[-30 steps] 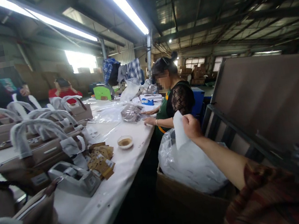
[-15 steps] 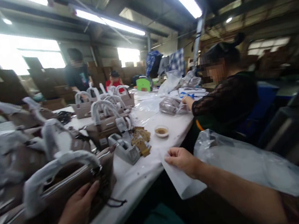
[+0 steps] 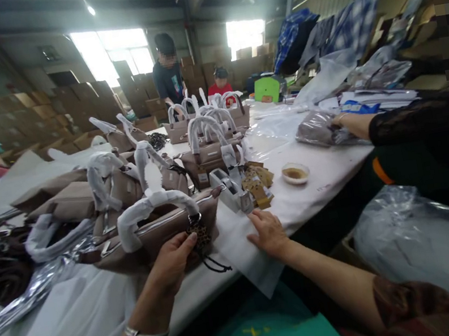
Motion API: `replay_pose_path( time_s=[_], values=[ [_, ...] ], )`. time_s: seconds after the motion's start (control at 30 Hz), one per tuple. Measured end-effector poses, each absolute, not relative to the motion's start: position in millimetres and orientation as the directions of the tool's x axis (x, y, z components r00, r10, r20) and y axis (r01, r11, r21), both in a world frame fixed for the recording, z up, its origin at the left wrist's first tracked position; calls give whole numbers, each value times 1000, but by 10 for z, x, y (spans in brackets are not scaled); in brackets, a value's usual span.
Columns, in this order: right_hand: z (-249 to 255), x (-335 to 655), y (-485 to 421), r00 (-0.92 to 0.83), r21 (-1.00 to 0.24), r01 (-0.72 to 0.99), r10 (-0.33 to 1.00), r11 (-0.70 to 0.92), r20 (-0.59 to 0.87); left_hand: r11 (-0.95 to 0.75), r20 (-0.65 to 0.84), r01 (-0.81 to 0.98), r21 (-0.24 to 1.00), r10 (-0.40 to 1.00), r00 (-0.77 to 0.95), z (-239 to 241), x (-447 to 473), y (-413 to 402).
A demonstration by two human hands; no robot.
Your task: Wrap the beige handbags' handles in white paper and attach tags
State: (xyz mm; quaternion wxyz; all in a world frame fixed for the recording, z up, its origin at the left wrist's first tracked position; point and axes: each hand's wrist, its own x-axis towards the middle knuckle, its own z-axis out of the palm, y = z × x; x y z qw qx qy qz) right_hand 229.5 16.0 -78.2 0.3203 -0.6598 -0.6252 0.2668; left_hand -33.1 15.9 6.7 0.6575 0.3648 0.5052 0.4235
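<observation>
A taupe handbag (image 3: pixel 161 230) with white-wrapped handles lies on its side on the white table (image 3: pixel 328 170) in front of me. My left hand (image 3: pixel 174 262) grips its near edge, fingers curled by a dark tag and cord. A white flat bag or sheet (image 3: pixel 242 248) lies on the table edge and hangs over it. My right hand (image 3: pixel 267 233) rests flat on that sheet, fingers spread. A grey tape dispenser (image 3: pixel 230 190) stands just beyond the sheet.
Several more wrapped handbags (image 3: pixel 206 136) crowd the table's left and middle. Brown tags (image 3: pixel 259 182) and a small dish (image 3: pixel 295 173) sit past the dispenser. A person in black sleeves (image 3: pixel 427 122) works at right, others stand far back. A clear plastic bag (image 3: pixel 427 249) fills a box at lower right.
My view swung left from the box of plastic to the table. My right hand carried the white sheet over and laid it flat on the table; my left hand took hold of the handbag.
</observation>
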Motion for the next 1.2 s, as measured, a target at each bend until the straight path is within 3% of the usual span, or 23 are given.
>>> replay_pose_path(
  time_s=[0.07, 0.1, 0.17, 0.23, 0.33, 0.43, 0.57, 0.67, 0.77, 0.97, 1.1, 1.2],
  values=[
    [-777, 2341, 170, 42, -528, 849, 995, 11, 88, 384, -369, -178, 906, 923, 112, 96, -320, 165],
    [-764, 2347, 194, 45, -488, 873, 998, -15, 50, 391, -379, -171, 904, 920, 98, 123, -312, 167],
    [-718, 2342, 256, 43, -522, 850, 997, -68, -59, 410, -404, -163, 897, 912, 74, 187, -300, 166],
    [-659, 2331, 299, 6, -678, 724, 984, -126, -177, 437, -430, -174, 883, 900, 76, 246, -302, 160],
    [-575, 2291, 277, -165, -938, 260, 946, -231, -279, 479, -467, -202, 854, 878, 106, 296, -328, 147],
    [-505, 2191, 193, -365, -942, -99, 892, -322, -266, 508, -492, -224, 832, 861, 128, 318, -350, 141],
    [-432, 1975, 158, -488, -914, -229, 852, -336, -191, 529, -519, -240, 814, 848, 109, 383, -339, 147],
    [-396, 1805, 213, -456, -904, -253, 867, -345, -203, 525, -517, -210, 825, 850, 95, 450, -306, 149],
    [-371, 1651, 271, -425, -905, -321, 896, -278, -125, 495, -488, -145, 857, 869, 82, 459, -267, 135],
    [-412, 1437, 311, -440, -853, -444, 896, -275, -59, 309, -305, 174, 935, 951, -51, 209, -226, 82],
    [-393, 1369, 325, -469, -782, -541, 883, -309, -24, 102, -49, 461, 881, 991, -125, 91, -222, 31],
    [-301, 1329, 330, -424, -825, -501, 905, -261, -29, 53, 90, 545, 837, 968, -233, 57, -201, -35]
  ],
)
